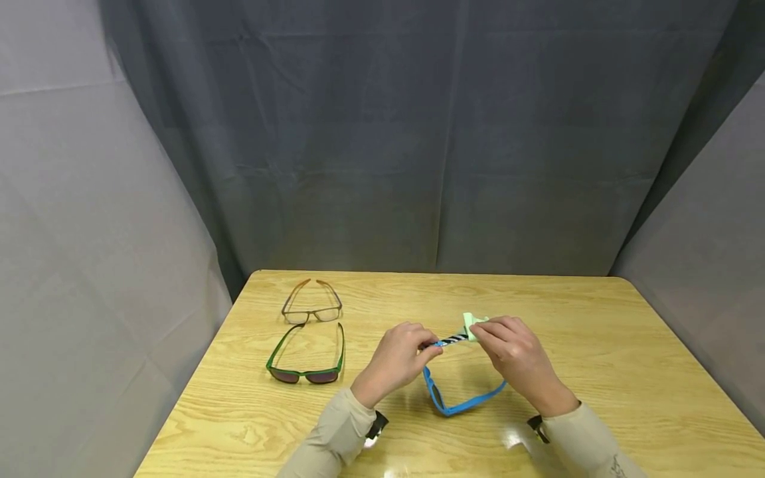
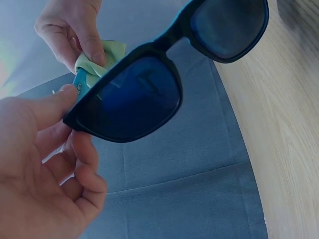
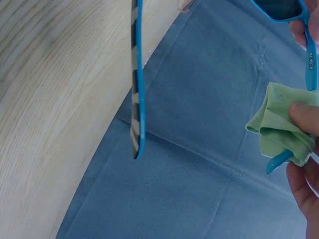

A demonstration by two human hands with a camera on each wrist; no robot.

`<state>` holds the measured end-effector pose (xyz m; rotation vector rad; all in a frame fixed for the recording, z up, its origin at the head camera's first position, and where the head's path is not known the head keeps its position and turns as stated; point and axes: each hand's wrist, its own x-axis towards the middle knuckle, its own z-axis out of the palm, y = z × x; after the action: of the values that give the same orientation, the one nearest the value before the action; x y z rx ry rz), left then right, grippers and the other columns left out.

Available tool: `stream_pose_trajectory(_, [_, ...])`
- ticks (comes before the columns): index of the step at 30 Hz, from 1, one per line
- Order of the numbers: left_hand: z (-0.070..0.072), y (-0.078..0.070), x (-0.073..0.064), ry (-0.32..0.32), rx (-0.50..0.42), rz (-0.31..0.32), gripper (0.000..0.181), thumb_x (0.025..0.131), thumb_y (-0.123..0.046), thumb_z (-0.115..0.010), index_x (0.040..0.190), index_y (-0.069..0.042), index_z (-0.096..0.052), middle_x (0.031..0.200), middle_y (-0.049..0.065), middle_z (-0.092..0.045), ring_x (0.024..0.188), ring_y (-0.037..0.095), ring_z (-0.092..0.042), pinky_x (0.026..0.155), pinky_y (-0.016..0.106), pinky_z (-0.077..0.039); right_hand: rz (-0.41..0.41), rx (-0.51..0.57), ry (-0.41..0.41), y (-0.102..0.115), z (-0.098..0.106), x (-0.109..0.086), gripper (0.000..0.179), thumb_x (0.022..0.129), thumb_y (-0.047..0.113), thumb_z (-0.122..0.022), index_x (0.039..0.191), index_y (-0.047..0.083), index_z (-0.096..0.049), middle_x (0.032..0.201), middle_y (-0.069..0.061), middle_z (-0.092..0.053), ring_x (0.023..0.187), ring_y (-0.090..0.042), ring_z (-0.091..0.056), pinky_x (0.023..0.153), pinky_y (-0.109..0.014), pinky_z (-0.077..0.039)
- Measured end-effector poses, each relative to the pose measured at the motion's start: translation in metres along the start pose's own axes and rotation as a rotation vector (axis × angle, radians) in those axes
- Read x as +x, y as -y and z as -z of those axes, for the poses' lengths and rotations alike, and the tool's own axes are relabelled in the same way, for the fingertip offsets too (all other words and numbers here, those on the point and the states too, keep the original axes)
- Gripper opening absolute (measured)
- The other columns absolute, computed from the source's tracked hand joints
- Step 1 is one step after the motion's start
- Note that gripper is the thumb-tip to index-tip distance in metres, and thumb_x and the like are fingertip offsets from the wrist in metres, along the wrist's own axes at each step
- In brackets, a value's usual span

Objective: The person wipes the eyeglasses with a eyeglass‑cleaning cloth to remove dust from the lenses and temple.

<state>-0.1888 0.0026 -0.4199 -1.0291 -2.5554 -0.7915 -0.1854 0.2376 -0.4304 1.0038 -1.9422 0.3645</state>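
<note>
Blue-framed sunglasses (image 1: 472, 402) with dark lenses are held up over the front of the table, both temple arms unfolded. My left hand (image 1: 399, 358) pinches them between thumb and fingers at the hinge corner, beside one lens (image 2: 134, 99). My right hand (image 1: 518, 355) grips a pale green cloth (image 3: 279, 117) folded around the same temple arm. The arm's blue curved tip (image 3: 279, 161) pokes out below the cloth. Striped black-and-white patterning shows on the inner side of the other arm (image 3: 137, 99), which hangs free.
Green-framed sunglasses (image 1: 323, 377) lie unfolded on the wooden table (image 1: 597, 345), left of my hands. Behind them rest thin-framed clear glasses (image 1: 327, 315), also unfolded. A grey curtain (image 1: 358, 146) hangs beyond the far edge, with lighter cloth at both sides.
</note>
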Motion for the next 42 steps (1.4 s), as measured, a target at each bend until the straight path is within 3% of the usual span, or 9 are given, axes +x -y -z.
stream_pose_trajectory(17, [0.000, 0.000, -0.001, -0.004, -0.003, -0.037, 0.015, 0.091, -0.027, -0.065, 0.091, -0.015, -0.073, 0.082, -0.009, -0.064, 0.072, 0.002, -0.052, 0.063, 0.014, -0.041, -0.023, -0.004, -0.006, -0.004, 0.004, -0.003, 0.041, 0.104, 0.023, -0.040, 0.097, 0.000, -0.073, 0.088, -0.008, -0.070, 0.079, -0.025, -0.062, 0.070, -0.038, -0.048])
stream_pose_trajectory(27, [0.002, 0.000, -0.002, 0.024, -0.023, -0.015, 0.013, 0.091, -0.023, -0.064, 0.094, -0.014, -0.073, 0.086, -0.007, -0.065, 0.076, 0.006, -0.054, 0.066, 0.017, -0.042, -0.035, -0.023, 0.000, -0.008, 0.007, -0.005, 0.041, 0.103, 0.024, -0.041, 0.098, 0.000, -0.073, 0.089, -0.008, -0.070, 0.080, -0.026, -0.063, 0.071, -0.038, -0.049])
stream_pose_trajectory(42, [0.003, 0.005, -0.005, 0.013, -0.029, -0.066, 0.014, 0.092, -0.024, -0.063, 0.094, -0.014, -0.072, 0.084, -0.008, -0.064, 0.074, 0.003, -0.054, 0.064, 0.014, -0.041, -0.042, -0.018, 0.012, -0.012, 0.008, -0.008, 0.042, 0.103, 0.027, -0.040, 0.099, 0.000, -0.073, 0.090, -0.008, -0.069, 0.082, -0.026, -0.062, 0.072, -0.038, -0.048])
